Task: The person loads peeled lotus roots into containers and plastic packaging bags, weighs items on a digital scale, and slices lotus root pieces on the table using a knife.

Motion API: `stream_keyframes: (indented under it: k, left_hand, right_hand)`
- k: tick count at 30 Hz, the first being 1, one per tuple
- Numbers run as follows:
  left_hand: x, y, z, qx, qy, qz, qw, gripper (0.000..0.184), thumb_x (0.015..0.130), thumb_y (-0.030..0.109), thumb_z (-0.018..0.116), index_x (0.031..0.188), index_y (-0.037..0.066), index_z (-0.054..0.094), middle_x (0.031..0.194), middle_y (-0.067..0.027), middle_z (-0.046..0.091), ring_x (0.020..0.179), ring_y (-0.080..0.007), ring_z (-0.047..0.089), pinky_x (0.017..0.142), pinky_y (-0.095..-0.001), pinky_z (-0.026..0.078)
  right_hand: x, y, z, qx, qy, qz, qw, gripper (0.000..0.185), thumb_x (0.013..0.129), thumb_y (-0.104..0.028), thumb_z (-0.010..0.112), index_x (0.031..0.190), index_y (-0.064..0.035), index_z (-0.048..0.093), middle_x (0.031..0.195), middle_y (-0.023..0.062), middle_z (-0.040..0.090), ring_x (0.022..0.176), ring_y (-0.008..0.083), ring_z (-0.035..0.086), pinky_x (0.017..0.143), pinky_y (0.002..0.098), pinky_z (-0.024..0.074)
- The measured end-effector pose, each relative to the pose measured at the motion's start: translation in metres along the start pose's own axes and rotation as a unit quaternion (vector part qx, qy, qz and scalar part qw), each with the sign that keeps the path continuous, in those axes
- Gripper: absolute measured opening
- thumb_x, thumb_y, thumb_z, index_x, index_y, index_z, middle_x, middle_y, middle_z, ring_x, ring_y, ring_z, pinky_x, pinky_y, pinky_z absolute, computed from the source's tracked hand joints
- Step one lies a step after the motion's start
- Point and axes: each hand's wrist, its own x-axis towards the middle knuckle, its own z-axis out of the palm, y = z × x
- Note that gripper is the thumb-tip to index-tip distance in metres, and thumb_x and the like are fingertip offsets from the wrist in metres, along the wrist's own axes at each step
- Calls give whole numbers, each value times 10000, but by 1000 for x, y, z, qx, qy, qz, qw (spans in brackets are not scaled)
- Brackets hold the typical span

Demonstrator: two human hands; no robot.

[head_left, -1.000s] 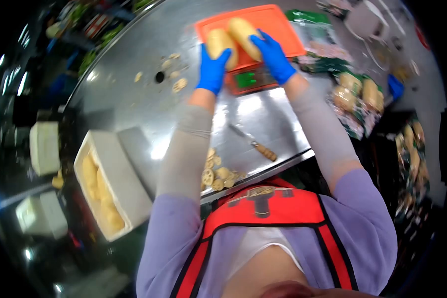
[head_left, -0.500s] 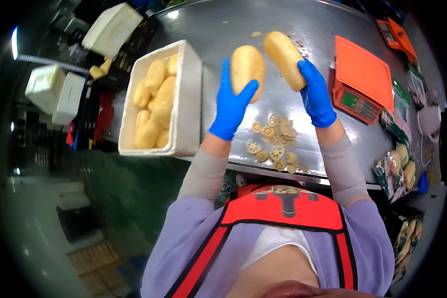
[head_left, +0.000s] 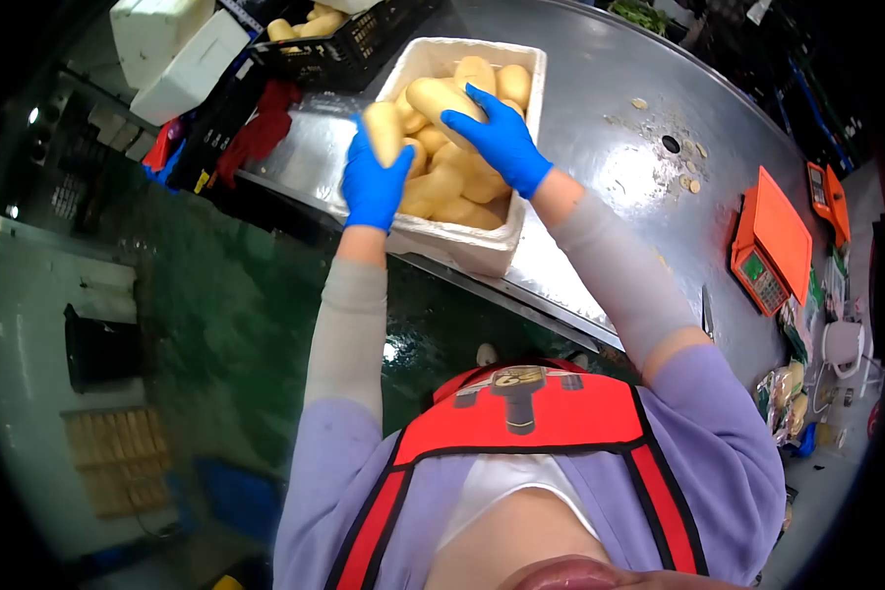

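Over the white foam box (head_left: 509, 242), my two blue-gloved hands each grip a peeled lotus root segment. My left hand (head_left: 372, 189), at the box's left wall, is closed around one segment (head_left: 383, 132), which stands nearly upright. Fingers of my right hand (head_left: 504, 144) wrap another, thicker segment (head_left: 439, 106) that lies slanted above the pile. Below them the box is filled with several more peeled lotus root segments (head_left: 441, 187). Whether the segment in my right hand touches the pile, I cannot tell.
The box stands at the near left edge of the metal table (head_left: 600, 88). Behind it is a black crate (head_left: 339, 49) with more roots. An orange scale (head_left: 772, 241) stands on the right, near a knife (head_left: 708, 313). Scraps (head_left: 693, 183) lie around a dark hole.
Both hands, each holding a lotus root segment, have moved left from over the table to the foam box. My view has turned left; the lotus root slices on the table are out of sight.
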Motion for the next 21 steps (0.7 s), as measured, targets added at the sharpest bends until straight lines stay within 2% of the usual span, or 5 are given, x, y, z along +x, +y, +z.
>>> stream_keyframes:
  k: [5, 11, 13, 16, 21]
  left_hand:
    - [-3, -9, -17, -47, -124, 90, 987, 482, 843, 322, 563, 1216, 23, 502, 1261, -234, 441, 1165, -337, 445, 965, -364, 361]
    - [-63, -80, -113, -298, 83, -124, 943, 321, 867, 66, 501, 1157, -70, 504, 1090, -111, 555, 750, -120, 590, 716, -231, 472]
    - [-107, -165, -139, 137, 103, 50, 984, 563, 748, 92, 647, 1268, 40, 436, 1319, -237, 349, 1141, -285, 458, 942, -354, 381]
    - [-157, -137, -150, 257, 76, -158, 950, 484, 698, 137, 699, 1152, 50, 557, 1414, -236, 204, 1284, -342, 271, 1037, -394, 254]
    - [-204, -198, -128, 83, 37, -279, 956, 537, 705, 154, 709, 1201, 65, 521, 1413, -225, 222, 1297, -331, 253, 1045, -391, 241]
  right_hand:
    - [30, 21, 19, -299, 30, -114, 947, 576, 804, -419, 569, 1219, -32, 473, 1102, 202, 558, 997, 313, 556, 839, 347, 442]
    - [0, -92, -81, 101, -159, -122, 974, 316, 888, -206, 455, 1077, -4, 607, 1138, 99, 588, 1036, 157, 545, 905, 276, 391]
    - [-17, -94, -100, 143, -189, -164, 958, 358, 845, -138, 546, 1177, -6, 532, 1251, 109, 512, 1155, 212, 488, 931, 326, 395]
    - [-20, -42, -71, -319, -76, -302, 895, 354, 720, -92, 684, 1065, -108, 606, 1237, 85, 518, 1109, 246, 505, 915, 332, 411]
    - [-34, 8, -18, -352, -140, -256, 889, 262, 728, -130, 658, 985, -111, 608, 1049, 89, 598, 881, 284, 576, 754, 353, 477]
